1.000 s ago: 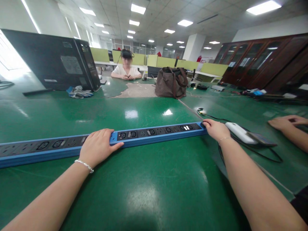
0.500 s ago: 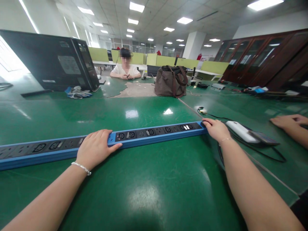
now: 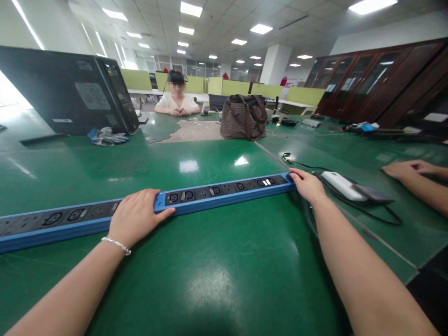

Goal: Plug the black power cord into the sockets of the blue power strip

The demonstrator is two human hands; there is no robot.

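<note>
A long blue power strip (image 3: pixel 224 198) with a black socket face lies across the green table, running out of view at the left. My left hand (image 3: pixel 135 214) is laid over its middle, the fingers across the top and the thumb along the near edge. At the strip's right end, my right hand (image 3: pixel 308 184) grips the tip, with its fingers bent round it. Just behind that wrist, a black cable (image 3: pixel 388 217) loops over the table. Part of the socket face is hidden under my left hand.
A white device (image 3: pixel 343 185) lies right of my right hand, near another person's hands (image 3: pixel 402 170). Farther back are a brown bag (image 3: pixel 241 119), blue-and-white gloves (image 3: pixel 108 136) and a black computer case (image 3: pixel 80 95). Another person (image 3: pixel 178 100) sits across the table.
The whole view has shifted slightly, so most things appear a little farther left. Both hands keep their places on the power strip.
</note>
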